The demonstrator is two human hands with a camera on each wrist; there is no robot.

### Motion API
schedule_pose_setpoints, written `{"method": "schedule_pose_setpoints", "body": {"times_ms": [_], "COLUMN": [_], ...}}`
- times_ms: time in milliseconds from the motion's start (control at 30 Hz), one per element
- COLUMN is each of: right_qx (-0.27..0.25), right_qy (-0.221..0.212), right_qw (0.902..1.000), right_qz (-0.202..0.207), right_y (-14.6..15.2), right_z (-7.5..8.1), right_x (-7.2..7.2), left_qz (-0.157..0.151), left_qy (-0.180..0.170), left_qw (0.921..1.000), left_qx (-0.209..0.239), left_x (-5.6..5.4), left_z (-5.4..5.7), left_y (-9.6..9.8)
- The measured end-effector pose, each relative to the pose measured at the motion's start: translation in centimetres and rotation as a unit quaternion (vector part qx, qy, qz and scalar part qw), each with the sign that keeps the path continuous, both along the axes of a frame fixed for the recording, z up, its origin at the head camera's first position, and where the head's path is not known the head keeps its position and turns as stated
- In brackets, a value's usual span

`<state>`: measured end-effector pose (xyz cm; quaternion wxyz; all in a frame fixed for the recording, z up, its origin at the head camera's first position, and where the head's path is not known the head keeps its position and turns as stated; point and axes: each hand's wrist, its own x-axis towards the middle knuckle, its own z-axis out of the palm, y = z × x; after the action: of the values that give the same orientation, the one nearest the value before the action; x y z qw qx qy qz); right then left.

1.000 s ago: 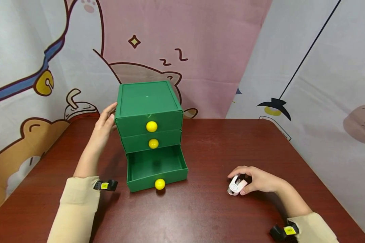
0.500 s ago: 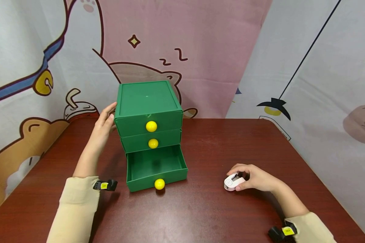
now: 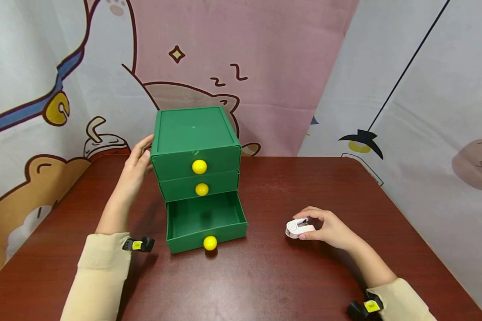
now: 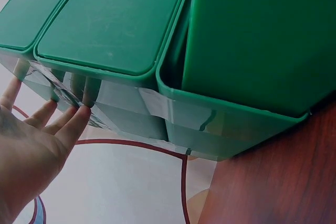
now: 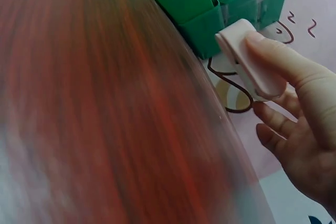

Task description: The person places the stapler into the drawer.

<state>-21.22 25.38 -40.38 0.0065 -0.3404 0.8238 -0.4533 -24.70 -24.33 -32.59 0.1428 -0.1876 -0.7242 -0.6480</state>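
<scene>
A green drawer unit (image 3: 194, 131) with yellow ball knobs stands on the table, its bottom drawer (image 3: 206, 236) pulled out and its upper two drawers closed. My left hand (image 3: 135, 168) rests its extended fingertips against the unit's left side; the left wrist view shows those fingers (image 4: 73, 124) touching clear tape there. To the right of the drawer, my right hand (image 3: 325, 229) pinches a small white-pink stapler (image 3: 296, 228) between thumb and fingers. In the right wrist view, the thumb lies along the stapler (image 5: 254, 61), and the lower fingers are loosely bent.
The dark red-brown table (image 3: 265, 276) reaches out to both sides of the drawer unit. Behind it hangs a printed curtain (image 3: 281, 80). The pulled-out drawer's front and yellow knob (image 3: 210, 243) jut toward me.
My right hand has carried the stapler left and a little away from me, turning it so that its rounded end points more to the left. The left hand and drawers look still.
</scene>
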Motion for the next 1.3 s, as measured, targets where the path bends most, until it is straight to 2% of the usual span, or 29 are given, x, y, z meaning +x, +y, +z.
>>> {"method": "schedule_pose_setpoints", "body": {"times_ms": [133,300,600,867,1300], "right_qx": [-0.022,-0.040,-0.062,-0.072,-0.108], "right_qy": [0.010,0.012,0.030,0.026,0.047], "right_qw": [0.9996,0.9986,0.9970,0.9960,0.9924], "right_qz": [-0.016,-0.032,-0.035,-0.045,-0.034], "right_y": [-1.6,-3.1,-5.6,-7.9,-11.8], "right_z": [1.3,2.1,2.8,3.5,4.1], "right_x": [0.7,1.0,1.1,1.1,0.9], "left_qz": [-0.004,-0.007,-0.006,-0.009,-0.012], "left_qy": [0.003,0.004,0.004,0.002,0.002], "left_qw": [1.0000,0.9999,0.9998,0.9998,0.9998], "left_qx": [0.008,0.014,0.020,0.018,0.016], "left_x": [0.0,0.0,-0.1,-0.1,-0.1], "left_z": [0.0,0.0,0.0,0.0,0.0], "left_y": [0.0,0.0,0.0,0.0,-0.1]}}
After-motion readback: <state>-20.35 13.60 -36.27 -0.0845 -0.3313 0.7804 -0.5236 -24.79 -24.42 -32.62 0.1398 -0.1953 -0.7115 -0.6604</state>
